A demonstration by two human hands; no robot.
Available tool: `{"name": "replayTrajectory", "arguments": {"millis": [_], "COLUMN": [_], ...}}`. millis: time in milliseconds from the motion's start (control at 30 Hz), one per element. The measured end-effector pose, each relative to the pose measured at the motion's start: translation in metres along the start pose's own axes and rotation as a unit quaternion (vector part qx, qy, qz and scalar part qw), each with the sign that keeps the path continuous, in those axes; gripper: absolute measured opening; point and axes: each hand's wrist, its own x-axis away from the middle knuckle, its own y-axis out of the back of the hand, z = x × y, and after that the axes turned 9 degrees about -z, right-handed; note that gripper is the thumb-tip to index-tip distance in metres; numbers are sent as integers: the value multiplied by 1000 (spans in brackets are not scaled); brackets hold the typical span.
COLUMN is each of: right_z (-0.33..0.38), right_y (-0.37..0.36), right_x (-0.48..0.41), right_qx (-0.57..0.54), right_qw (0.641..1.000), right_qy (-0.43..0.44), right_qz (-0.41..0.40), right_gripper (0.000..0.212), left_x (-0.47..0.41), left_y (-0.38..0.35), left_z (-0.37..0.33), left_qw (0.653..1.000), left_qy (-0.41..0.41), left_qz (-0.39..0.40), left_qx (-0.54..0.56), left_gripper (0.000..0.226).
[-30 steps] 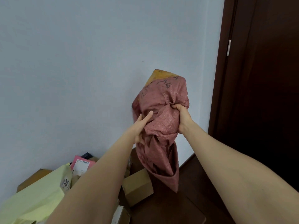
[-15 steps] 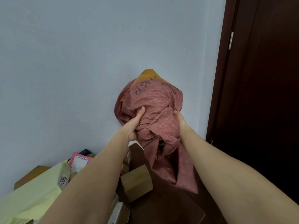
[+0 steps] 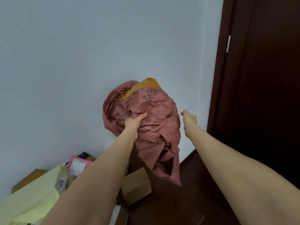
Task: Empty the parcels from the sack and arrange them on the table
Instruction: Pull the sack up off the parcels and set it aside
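Item: crumpled pink woven sack, raised over the dark wooden table. Your left hand grips it; your right hand is just beside it, holding nothing. Pale yellow plastic mailer and brown cardboard box: apparently tipped out, arranging outstanding.

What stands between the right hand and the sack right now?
Nothing visible. The right hand hovers just right of the sack, apart from it, only wall behind the gap. The left hand grips the sack.
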Motion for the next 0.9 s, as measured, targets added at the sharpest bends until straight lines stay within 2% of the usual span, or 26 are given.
{"name": "replayTrajectory", "arguments": {"millis": [100,167,300,467,600,667,800,900], "right_z": [6,1,-10,-19,-27,-28,-34,-37], "right_y": [3,-1,-1,2,0,-3,-8,-13], "right_x": [11,12,8,13,19,24,24,27], "right_qx": [59,65,56,0,-50,-78,-106,-107], "right_qw": [983,964,962,956,950,942,935,933], "right_qy": [4,9,-27,-59,-88,-94,-114,-133], "right_qz": [173,256,264,286,297,312,320,318], "right_gripper": [95,107,121,101,74,67,73,53], "left_x": [2,7,11,20,21,20,14,7], "left_y": [-7,-12,-13,-13,-10,-9,-6,-2], "left_z": [4,4,0,2,4,5,9,10], "left_qw": [1000,998,991,986,982,981,974,974], "left_qy": [-12,-12,9,42,60,62,76,76], "left_qz": [21,54,125,161,179,185,210,209], "left_qx": [-18,-26,-40,-28,-3,13,40,50], "left_gripper": [73,69,72,59,47,46,51,57]}}
